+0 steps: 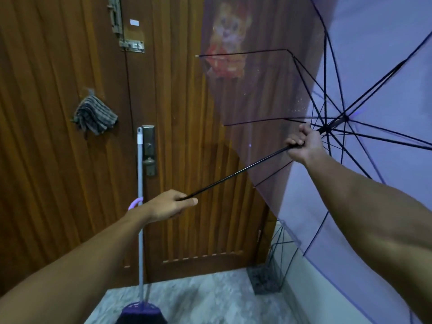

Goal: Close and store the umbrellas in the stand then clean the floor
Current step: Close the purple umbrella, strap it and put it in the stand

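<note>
An open, see-through purple umbrella (364, 66) with black ribs fills the right side, its inside facing me. My left hand (168, 206) grips the lower end of its black shaft (236, 175), and the lilac hooked handle (135, 203) sticks out behind that hand. Higher up the shaft, my right hand (302, 145) grips just below the hub where the ribs meet. On the floor in the right corner stands a black wire umbrella stand (271, 274), partly behind the canopy. A broom (140, 206) with a pale stick and dark purple head leans against the door.
A brown wooden door (58, 148) with a lever handle and bolt is straight ahead. A striped cloth (94, 115) hangs on it at the left. The floor (210, 300) is grey marbled tile. A pale wall runs along the right behind the stand.
</note>
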